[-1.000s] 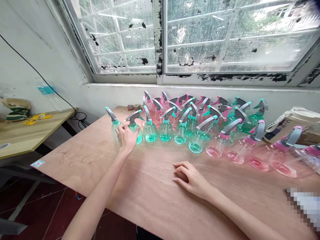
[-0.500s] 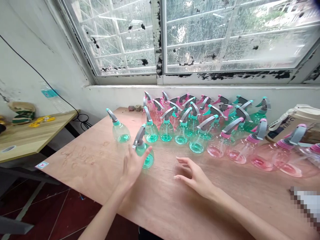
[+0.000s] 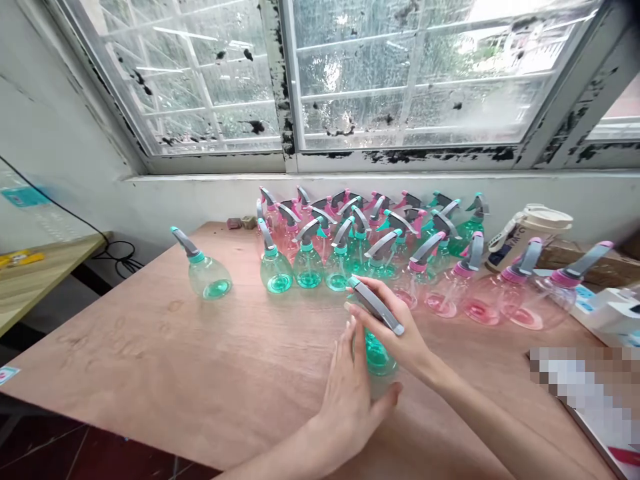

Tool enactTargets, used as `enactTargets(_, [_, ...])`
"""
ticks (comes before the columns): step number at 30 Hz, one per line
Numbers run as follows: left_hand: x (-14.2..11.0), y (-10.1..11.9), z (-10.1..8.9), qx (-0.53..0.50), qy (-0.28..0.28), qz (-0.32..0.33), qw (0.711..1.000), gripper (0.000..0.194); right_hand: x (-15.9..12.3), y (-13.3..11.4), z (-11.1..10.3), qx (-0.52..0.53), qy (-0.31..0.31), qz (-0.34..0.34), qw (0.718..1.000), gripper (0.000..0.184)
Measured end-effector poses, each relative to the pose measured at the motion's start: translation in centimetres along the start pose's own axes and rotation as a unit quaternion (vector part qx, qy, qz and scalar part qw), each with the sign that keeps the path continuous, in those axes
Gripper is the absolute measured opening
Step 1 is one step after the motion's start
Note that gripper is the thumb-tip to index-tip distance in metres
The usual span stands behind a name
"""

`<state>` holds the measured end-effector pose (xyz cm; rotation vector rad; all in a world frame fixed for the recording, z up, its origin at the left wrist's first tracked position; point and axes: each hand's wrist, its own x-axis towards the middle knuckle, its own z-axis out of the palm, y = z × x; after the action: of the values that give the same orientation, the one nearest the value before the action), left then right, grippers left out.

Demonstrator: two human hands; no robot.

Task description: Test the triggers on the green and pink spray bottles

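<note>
A green spray bottle (image 3: 379,355) stands upright on the wooden table in front of me. My left hand (image 3: 346,395) is cupped about its lower body, fingers along the left side and thumb toward the near right. Around the bottle's neck, under the grey spray head (image 3: 376,308), the fingers of my right hand (image 3: 411,333) are closed. Part of the bottle is hidden behind both hands. Just beyond stand rows of green spray bottles (image 3: 277,273) and pink spray bottles (image 3: 445,299). One pale green spray bottle (image 3: 210,277) stands apart at the left.
A cream tumbler (image 3: 533,230) stands at the back right, near a cardboard box (image 3: 575,261) and a white object (image 3: 617,313). Small blocks (image 3: 234,223) lie by the back wall under the window. Another table (image 3: 45,280) and a black cable (image 3: 117,257) are at the left.
The held green spray bottle has moved right, nearer to me. My right hand, open and empty before, now grips its neck. My left hand has shifted low on its body. The view has turned right.
</note>
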<state>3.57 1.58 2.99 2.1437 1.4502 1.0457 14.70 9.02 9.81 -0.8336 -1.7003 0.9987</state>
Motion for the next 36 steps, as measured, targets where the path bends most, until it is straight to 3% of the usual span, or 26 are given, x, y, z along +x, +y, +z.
enactTargets(5, [0.9, -1.1, 0.3, -0.021, -0.002, 0.026, 0.999, 0.090, 0.7, 0.9, -2.6, 0.004, -0.009, -0.007, 1.000, 0.017])
enactTargets(10, [2.6, -3.4, -0.5, -0.037, -0.008, 0.076, 0.996, 0.074, 1.4, 1.2, -4.1, -0.034, -0.091, -0.038, 0.995, 0.020])
enactTargets(17, [4.3, -4.9, -1.6, -0.064, -0.038, 0.112, 0.991, 0.058, 1.5, 2.2, -4.5, -0.012, -0.082, -0.051, 0.995, 0.024])
enactTargets(20, [5.0, -5.6, -2.4, -0.077, -0.039, 0.083, 0.993, 0.032, 1.3, 2.3, -4.4, -0.002, -0.073, -0.049, 0.996, 0.023])
enactTargets(22, [5.5, -6.5, -2.8, -0.018, -0.012, 0.039, 0.999, 0.021, 1.2, 2.3, -4.3, -0.009, -0.060, -0.049, 0.997, 0.024])
enactTargets(27, [6.5, -9.3, -3.4, 0.140, 0.078, -0.025, 0.987, 0.017, 1.1, 2.2, -4.1, -0.040, -0.051, -0.054, 0.996, 0.027])
enactTargets(31, [6.6, -10.1, -3.3, 0.175, 0.078, -0.035, 0.981, 0.017, 1.2, 1.7, -3.8, -0.049, -0.013, -0.054, 0.997, 0.021])
enactTargets(36, [6.3, -9.8, -2.9, 0.192, 0.057, -0.034, 0.979, 0.019, 1.1, 1.2, -3.5, -0.089, 0.018, -0.061, 0.994, 0.028])
